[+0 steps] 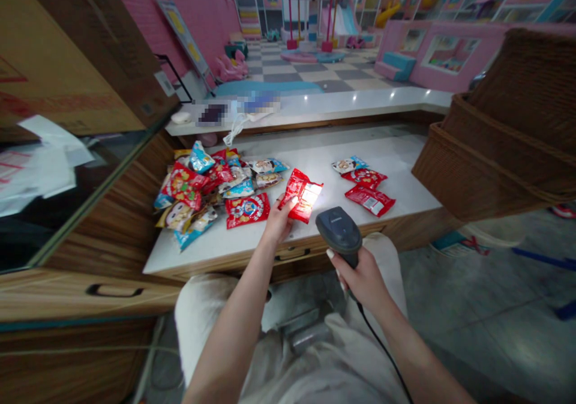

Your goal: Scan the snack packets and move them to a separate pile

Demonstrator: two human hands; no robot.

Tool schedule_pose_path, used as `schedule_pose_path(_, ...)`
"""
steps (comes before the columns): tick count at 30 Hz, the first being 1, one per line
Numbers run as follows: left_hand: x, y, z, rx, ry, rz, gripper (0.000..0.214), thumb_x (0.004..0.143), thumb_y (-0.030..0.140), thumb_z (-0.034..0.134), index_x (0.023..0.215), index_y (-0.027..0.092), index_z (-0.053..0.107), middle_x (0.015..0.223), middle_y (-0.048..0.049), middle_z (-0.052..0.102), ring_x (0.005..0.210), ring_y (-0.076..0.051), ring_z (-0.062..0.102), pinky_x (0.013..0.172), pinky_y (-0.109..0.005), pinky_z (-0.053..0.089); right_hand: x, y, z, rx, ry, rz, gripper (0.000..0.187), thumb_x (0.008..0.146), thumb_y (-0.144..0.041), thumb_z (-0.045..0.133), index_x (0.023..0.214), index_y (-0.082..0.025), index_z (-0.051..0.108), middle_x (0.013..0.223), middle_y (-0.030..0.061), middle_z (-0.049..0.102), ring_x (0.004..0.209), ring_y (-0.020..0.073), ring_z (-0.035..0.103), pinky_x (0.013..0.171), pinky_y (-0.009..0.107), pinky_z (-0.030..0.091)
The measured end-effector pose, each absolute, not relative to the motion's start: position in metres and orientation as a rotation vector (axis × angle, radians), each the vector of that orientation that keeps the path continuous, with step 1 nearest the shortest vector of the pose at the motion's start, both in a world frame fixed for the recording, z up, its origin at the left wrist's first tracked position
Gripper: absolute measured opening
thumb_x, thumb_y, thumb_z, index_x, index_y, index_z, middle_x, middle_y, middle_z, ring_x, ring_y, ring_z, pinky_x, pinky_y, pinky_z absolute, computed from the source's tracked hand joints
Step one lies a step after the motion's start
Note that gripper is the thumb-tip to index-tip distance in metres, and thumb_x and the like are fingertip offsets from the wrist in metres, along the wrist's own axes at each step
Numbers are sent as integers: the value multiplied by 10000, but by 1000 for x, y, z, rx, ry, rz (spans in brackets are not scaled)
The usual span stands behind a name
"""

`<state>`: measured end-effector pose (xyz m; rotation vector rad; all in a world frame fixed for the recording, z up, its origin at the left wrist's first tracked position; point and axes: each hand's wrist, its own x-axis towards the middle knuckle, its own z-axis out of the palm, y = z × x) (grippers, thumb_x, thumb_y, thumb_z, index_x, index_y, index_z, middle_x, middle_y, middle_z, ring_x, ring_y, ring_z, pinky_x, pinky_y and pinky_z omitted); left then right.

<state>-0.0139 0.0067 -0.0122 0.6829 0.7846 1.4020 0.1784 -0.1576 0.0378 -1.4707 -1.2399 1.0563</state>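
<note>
Left grip (pixel 279 223), red packet (pixel 306 195) pinched, jutting beyond

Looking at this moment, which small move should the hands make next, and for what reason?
Probably the left hand should hold its red packet steady while the right hand aims the scanner at it. The packet's brightly lit patch lies just ahead of the scanner's head, but glare hides its print, so I cannot tell whether it has been read.
</note>
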Motion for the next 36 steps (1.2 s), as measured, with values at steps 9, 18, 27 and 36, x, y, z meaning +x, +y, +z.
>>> schedule_pose_path(9,-14,8,-13,651,804,1391,584,683,382,1043,1133,192,723,1147,-84,849,1011,-233,817,1012,-381,616,180,-158,39,-1469,-1261,1068,297,876,-526,747,835,-249,650,504,-40,590,395,174,533,405,272,446)
schedule_pose_path(18,-9,9,-4,752,863,1401,518,802,447,940,1219,230,723,1211,-73,839,1090,-266,806,1001,-398,636,185,-160,40,-1456,-1237,1087,291,864,-515,761,854,-249,642,474,-70,556,368,158,517,391,257,420)
schedule_pose_path(27,-65,79,71,1908,1726,1439,500,1011,247,633,1506,186,664,1647,-188,610,1590,-380,502,1367,-560,318,194,-160,45,-1494,-1184,1081,301,822,-519,755,797,-250,623,460,-73,537,370,140,506,394,244,380)
schedule_pose_path(36,-90,115,61,2211,2218,825,599,1002,436,595,1455,63,715,1627,-284,612,1591,-500,479,1369,-740,107,200,-159,43,-1499,-1228,1072,292,840,-528,736,781,-268,618,448,-59,529,388,156,485,408,261,399)
